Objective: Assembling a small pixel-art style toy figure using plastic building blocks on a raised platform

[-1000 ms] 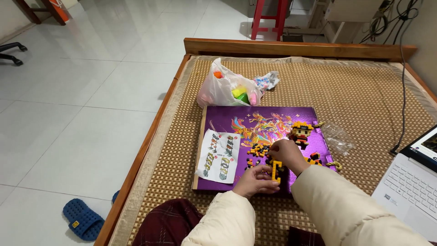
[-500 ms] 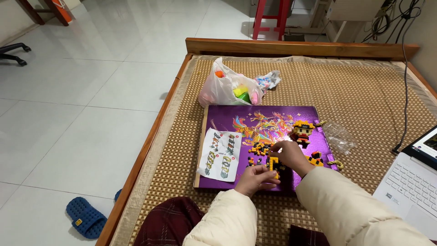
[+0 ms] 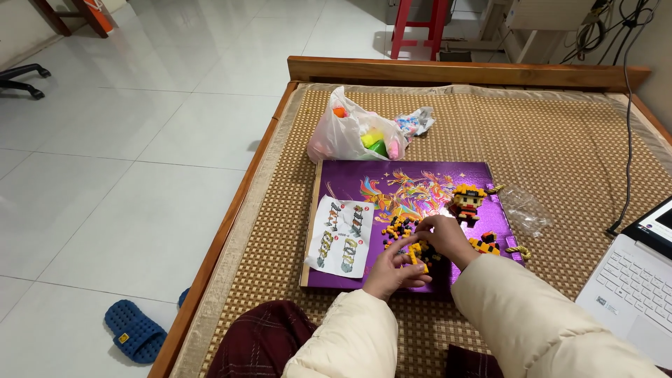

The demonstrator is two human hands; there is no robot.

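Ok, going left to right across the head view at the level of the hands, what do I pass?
Blue rubber slipper → white instruction sheet → left hand → right hand → clear crumpled plastic bag → white laptop.

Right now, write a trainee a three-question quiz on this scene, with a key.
1. True or false: both hands work over the purple board.
2. What lies on the board's left part? A) instruction sheet B) blue slipper C) laptop
3. Fill in: the left hand pinches a small ____ brick piece.

Key: 1 true; the right hand is there too, among loose bricks. 2 A, the instruction sheet. 3 yellow.
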